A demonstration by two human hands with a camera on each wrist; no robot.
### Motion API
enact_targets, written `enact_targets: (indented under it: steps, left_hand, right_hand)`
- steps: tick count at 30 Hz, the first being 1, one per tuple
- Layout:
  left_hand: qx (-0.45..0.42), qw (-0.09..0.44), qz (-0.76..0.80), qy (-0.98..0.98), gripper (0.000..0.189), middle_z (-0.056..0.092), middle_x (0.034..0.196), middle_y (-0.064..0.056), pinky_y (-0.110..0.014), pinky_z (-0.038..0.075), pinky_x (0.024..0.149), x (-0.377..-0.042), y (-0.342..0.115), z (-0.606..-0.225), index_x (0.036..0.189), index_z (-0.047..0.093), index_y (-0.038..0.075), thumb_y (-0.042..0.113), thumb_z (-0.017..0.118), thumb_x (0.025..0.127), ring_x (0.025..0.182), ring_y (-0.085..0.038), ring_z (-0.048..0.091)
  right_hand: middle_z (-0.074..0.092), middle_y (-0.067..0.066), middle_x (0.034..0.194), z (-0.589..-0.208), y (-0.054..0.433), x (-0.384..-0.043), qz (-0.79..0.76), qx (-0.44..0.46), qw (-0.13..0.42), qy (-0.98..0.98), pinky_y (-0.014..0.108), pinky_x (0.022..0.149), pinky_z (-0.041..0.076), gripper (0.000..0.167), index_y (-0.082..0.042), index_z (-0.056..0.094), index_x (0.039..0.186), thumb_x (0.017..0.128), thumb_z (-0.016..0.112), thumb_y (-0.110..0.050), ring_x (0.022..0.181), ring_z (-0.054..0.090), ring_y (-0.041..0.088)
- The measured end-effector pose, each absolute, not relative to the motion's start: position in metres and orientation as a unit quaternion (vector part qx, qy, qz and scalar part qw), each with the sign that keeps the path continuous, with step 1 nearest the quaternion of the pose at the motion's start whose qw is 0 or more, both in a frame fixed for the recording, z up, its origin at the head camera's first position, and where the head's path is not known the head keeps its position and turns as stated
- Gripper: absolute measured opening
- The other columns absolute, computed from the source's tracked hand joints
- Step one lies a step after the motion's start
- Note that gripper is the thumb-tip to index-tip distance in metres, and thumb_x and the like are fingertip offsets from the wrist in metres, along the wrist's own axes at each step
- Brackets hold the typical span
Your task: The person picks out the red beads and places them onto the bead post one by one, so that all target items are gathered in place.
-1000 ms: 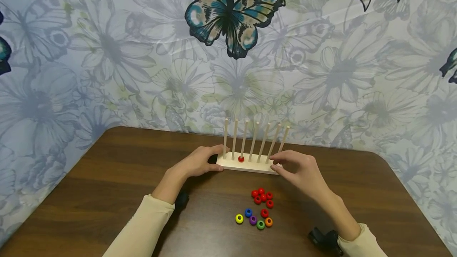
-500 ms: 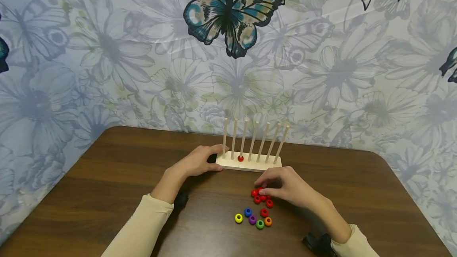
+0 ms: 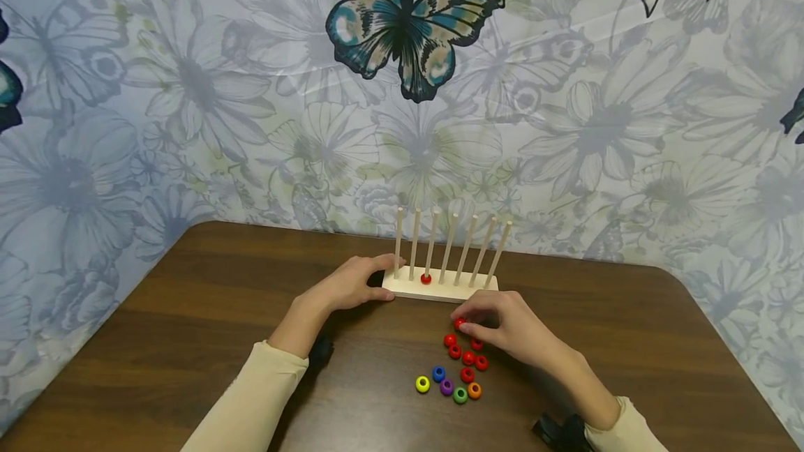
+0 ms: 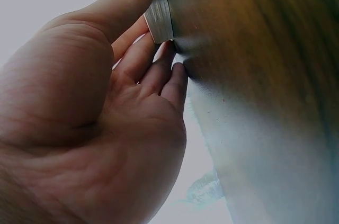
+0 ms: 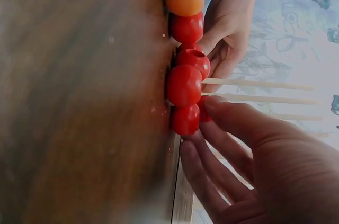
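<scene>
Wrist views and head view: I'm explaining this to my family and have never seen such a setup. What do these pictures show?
There is no machine: you see a person's left hand and right hand, both bare. The wide picture comes from a camera worn on the head. The two close, sideways-looking ones come from a camera on each wrist.

On the brown table stands a wooden stand with seven pegs; one red bead sits on the third peg from the left. Nearer the camera lie loose red beads, plus yellow, blue, purple, green and orange ones.

The left hand holds the stand's left end; the right pinches another red bead.
</scene>
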State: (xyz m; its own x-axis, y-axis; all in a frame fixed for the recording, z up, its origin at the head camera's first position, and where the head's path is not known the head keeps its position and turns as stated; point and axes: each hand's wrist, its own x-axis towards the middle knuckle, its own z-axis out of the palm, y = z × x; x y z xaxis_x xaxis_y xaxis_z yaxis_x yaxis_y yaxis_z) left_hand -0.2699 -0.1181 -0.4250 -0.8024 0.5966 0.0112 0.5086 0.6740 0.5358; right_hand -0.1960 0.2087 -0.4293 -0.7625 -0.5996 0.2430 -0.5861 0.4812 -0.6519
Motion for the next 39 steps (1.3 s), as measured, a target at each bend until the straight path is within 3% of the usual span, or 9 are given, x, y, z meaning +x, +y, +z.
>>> enact_targets:
  steps: [8, 19, 31, 35, 39]
  left_hand:
    - [0.308, 0.078, 0.270, 0.909, 0.062, 0.063, 0.149, -0.008, -0.054, 0.048, 0.112, -0.269, -0.119, -0.425, 0.152, 0.057, 0.018, 0.026, 0.080, 0.096, 0.137, -0.035, 0.059]
    - [0.318, 0.068, 0.274, 0.905, 0.060, 0.064, 0.148, -0.009, -0.055, 0.049, 0.110, -0.268, -0.120, -0.426, 0.151, 0.058, 0.018, 0.026, 0.080, 0.096, 0.136, -0.036, 0.060]
    - [0.309, 0.072, 0.275, 0.908, 0.061, 0.064, 0.148, -0.010, -0.055, 0.048, 0.111, -0.268, -0.121, -0.427, 0.152, 0.057, 0.018, 0.024, 0.080, 0.095, 0.136, -0.037, 0.060]
    - [0.311, 0.076, 0.277, 0.906, 0.061, 0.063, 0.148, -0.009, -0.054, 0.048, 0.112, -0.268, -0.120, -0.427, 0.151, 0.057, 0.019, 0.025, 0.080, 0.095, 0.137, -0.035, 0.059]
    - [0.321, 0.070, 0.271, 0.905, 0.058, 0.064, 0.148, -0.008, -0.054, 0.050, 0.110, -0.269, -0.118, -0.427, 0.150, 0.058, 0.020, 0.026, 0.080, 0.096, 0.136, -0.035, 0.060]
  right_hand:
    - [0.076, -0.006, 0.108, -0.426, 0.208, -0.197, -0.420, -0.338, -0.017, 0.842, 0.030, 0.084, 0.064, 0.018, -0.012, 0.079, 0.112, 0.094, 0.080, -0.008, 0.095, 0.074, 0.008]
    - [0.074, -0.006, 0.112, -0.417, 0.205, -0.195, -0.422, -0.333, -0.052, 0.842, 0.033, 0.086, 0.064, 0.022, -0.014, 0.079, 0.115, 0.094, 0.079, -0.006, 0.101, 0.072, 0.010]
    - [0.077, -0.006, 0.109, -0.374, 0.179, -0.206, -0.418, -0.334, -0.143, 0.833, 0.029, 0.080, 0.064, 0.026, -0.019, 0.079, 0.117, 0.093, 0.081, -0.009, 0.092, 0.074, 0.008]
    - [0.078, -0.005, 0.106, -0.354, 0.167, -0.212, -0.423, -0.330, -0.180, 0.824, 0.030, 0.077, 0.063, 0.023, -0.016, 0.080, 0.115, 0.093, 0.081, -0.008, 0.086, 0.075, 0.010]
    - [0.079, -0.002, 0.105, -0.335, 0.155, -0.220, -0.444, -0.322, -0.228, 0.804, 0.026, 0.079, 0.062, 0.021, -0.012, 0.081, 0.115, 0.095, 0.079, -0.006, 0.091, 0.075, 0.013]
